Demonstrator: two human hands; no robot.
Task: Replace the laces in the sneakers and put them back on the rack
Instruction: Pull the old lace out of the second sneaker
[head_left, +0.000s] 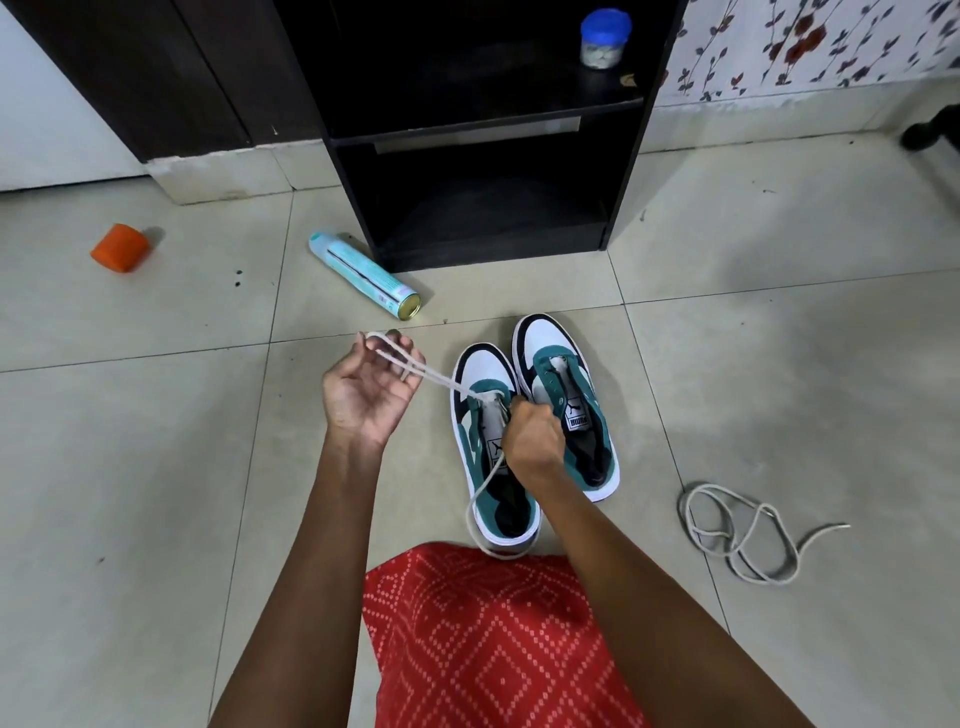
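- My right hand (532, 434) is curled tight on the lace (441, 381), it seems, just at the toe-end eyelets of the near sneaker (483, 374).
- My left hand (371, 384), palm up with fingers hooked round the drawn-out loop, sits up and left of that shoe. The strand slants down-right from it to the eyelets.
- The near sneaker lies on the floor (156, 467) with its toe toward the rack (353, 156), long axis along my reach. The far sneaker (545, 343) is close on its right, unlaced.
- I judge the right hand nearer the next eyelets.
- A loose lace (740, 540) lies well right.
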